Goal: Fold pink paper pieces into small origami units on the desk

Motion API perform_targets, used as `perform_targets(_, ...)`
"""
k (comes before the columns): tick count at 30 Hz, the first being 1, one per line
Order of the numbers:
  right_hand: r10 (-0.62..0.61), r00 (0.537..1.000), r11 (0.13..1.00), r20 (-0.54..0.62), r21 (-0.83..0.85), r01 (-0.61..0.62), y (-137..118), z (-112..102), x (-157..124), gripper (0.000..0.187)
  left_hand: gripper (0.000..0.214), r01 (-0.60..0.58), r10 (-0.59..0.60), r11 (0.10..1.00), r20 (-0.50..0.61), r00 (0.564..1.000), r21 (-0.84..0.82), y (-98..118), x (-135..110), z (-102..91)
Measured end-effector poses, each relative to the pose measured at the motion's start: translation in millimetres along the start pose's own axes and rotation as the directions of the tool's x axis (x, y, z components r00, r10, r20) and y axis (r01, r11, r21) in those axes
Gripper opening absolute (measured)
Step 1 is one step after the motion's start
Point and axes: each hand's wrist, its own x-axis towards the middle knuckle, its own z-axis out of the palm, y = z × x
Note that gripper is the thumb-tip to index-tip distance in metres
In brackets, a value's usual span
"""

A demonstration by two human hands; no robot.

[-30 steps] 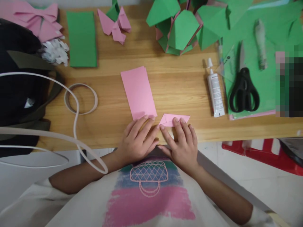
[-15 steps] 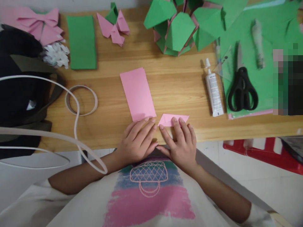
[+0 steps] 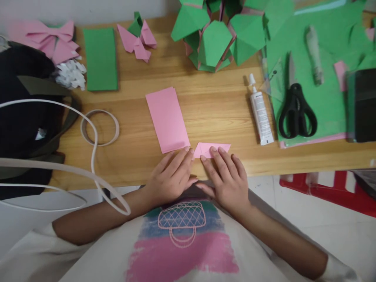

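Observation:
Near the front edge of the wooden table lies a small folded piece of pink paper [image 3: 206,150], a slanted four-sided shape with crease lines. The fingertips of my right hand [image 3: 227,174] rest flat on it, fingers stretched out and apart. My left hand [image 3: 172,176] lies at its left, fingers extended, with the fingertips by the paper's left corner; whether they touch it I cannot tell. Just beyond my left fingers sits a stack of pink paper rectangles [image 3: 168,119], slightly tilted. Both thumbs point toward each other at the table edge.
A glue tube [image 3: 261,115] and black-handled scissors [image 3: 297,105] lie at the right, the scissors on green sheets [image 3: 329,113]. Behind stand a green paper construction [image 3: 216,43], folded pink pieces [image 3: 138,41] and green cards [image 3: 101,58]. At left are a tape roll [image 3: 116,131], white cable [image 3: 93,156] and black bag [image 3: 26,113].
My right hand has shifted slightly right and down across the folded pink paper. My left fingertips have moved off the pink stack toward the folded piece. The view has shifted a little.

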Motion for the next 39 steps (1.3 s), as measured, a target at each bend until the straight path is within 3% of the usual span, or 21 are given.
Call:
perform_targets(18,0.099,0.994,0.983,-0.048,-0.149,-0.105,20,-12,-24,0.068,0.037,-0.014,0.014,0.999,-0.017,1.000,-0.044,0,-2,2.7)
perform_targets(22,0.096,0.991,0.994,-0.096,-0.044,-0.101,19,-12,-20,0.048,0.031,0.034,-0.037,0.993,-0.026,0.999,-0.111,-2,-1,2.5)
perform_targets(25,0.159,0.977,0.984,-0.139,0.107,-0.145,22,-11,-6,0.038,0.024,0.114,-0.117,0.970,-0.003,0.993,-0.216,-6,7,0.3)
perform_targets(27,0.180,0.981,0.968,-0.074,0.191,-0.163,27,-13,10,0.038,0.020,0.167,-0.170,0.948,0.015,0.985,-0.271,-10,15,-1.4)
perform_targets(30,0.148,0.974,0.923,0.172,0.331,-0.198,39,-17,36,0.036,0.015,0.228,-0.223,0.919,0.053,0.973,-0.322,-14,27,-2.3)
perform_targets(31,0.137,0.969,0.916,0.205,0.347,-0.203,44,-19,44,0.035,0.013,0.252,-0.240,0.904,0.078,0.968,-0.346,-14,31,-2.0)
perform_targets(33,0.116,0.963,0.904,0.242,0.376,-0.203,51,-21,56,0.029,0.009,0.309,-0.280,0.866,0.130,0.951,-0.392,-15,35,-0.6)
perform_targets(36,0.079,0.960,0.875,0.269,0.443,-0.196,57,-22,66,0.017,0.025,0.343,-0.305,0.834,0.156,0.940,-0.433,-13,39,2.3)
perform_targets(39,0.053,0.959,0.811,0.278,0.548,-0.204,55,-25,67,0.010,0.018,0.337,-0.304,0.814,0.148,0.941,-0.473,-11,43,1.6)
